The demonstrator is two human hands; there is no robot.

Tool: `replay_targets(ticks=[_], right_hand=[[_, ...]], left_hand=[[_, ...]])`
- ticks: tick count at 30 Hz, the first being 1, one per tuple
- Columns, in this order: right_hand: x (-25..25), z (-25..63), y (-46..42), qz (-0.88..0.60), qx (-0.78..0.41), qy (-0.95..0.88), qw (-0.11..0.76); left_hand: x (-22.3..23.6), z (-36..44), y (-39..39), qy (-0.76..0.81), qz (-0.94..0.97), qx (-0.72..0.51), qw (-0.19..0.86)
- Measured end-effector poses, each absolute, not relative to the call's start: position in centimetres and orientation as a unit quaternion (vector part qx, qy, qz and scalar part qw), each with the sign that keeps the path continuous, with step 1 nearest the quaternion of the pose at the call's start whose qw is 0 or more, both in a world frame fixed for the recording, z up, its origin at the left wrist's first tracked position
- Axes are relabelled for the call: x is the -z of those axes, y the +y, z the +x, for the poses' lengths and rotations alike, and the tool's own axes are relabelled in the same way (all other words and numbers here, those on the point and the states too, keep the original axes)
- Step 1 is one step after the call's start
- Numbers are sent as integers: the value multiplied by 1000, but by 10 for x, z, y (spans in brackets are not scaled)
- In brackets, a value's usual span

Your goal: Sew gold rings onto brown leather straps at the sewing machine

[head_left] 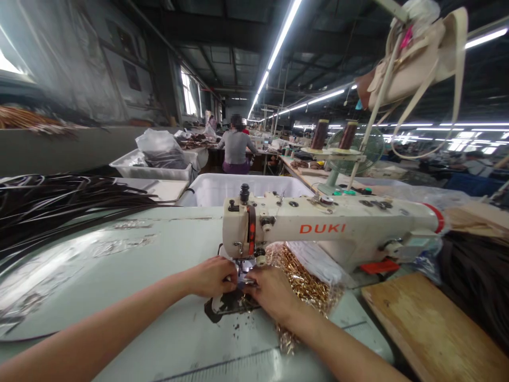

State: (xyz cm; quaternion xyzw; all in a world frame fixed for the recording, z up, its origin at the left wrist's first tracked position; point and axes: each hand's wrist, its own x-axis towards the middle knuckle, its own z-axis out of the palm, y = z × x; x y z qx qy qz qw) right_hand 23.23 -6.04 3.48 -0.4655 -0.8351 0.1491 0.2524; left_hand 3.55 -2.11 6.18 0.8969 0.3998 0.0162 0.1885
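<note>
A white sewing machine [286, 225] marked DUKI stands across the table, its needle end at the left. My left hand [214, 277] is closed just left of the presser foot, thumb and fingers bent together. Right of the foot, my right hand [274, 291] is closed too, with a small shiny metal bit showing at its fingertips. Whatever the fingers hold is mostly hidden and too small to name. Beneath both hands lies the dark machine bed plate [228, 306]. Behind my right hand sits a clear plastic bag of gold-coloured metal pieces [310, 284].
Dark straps [59, 207] lie in a heap at the left; more dark strips [477, 286] are at the right by a wooden board [437, 323]. A white bin [246, 185] stands behind the machine. Thread spools [320, 135] and a hanging beige bag [413, 58] rise at right. A person [235, 148] sits ahead.
</note>
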Motion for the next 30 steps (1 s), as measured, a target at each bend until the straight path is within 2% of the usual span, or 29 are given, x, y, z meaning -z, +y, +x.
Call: replay_targets(ticks=[5,11,15,18,21,25,30], right_hand=[[-24,241,-48,-302,-142,-919,209],[-20,240,-42,-290,-106,-934,182],[-19,240,-41,-300,-107,-929,189],[-20,240,-43,-322,-115,-919,198],[-23,238,-47,-372,-112,-901,191],[-26,232,-49,-442,-79,-882,144],[-28,225,-52,-507,-59,-850,131]], left_hand=[[-63,41,-10,376,908,27,180],[-62,40,-44,446,889,-57,83],[-44,30,-75,426,894,-124,66],[-28,26,-82,371,921,-114,45],[-19,22,-74,314,944,-99,-14],[-17,15,-52,258,951,-139,-94],[-24,11,-36,222,951,-188,-106]])
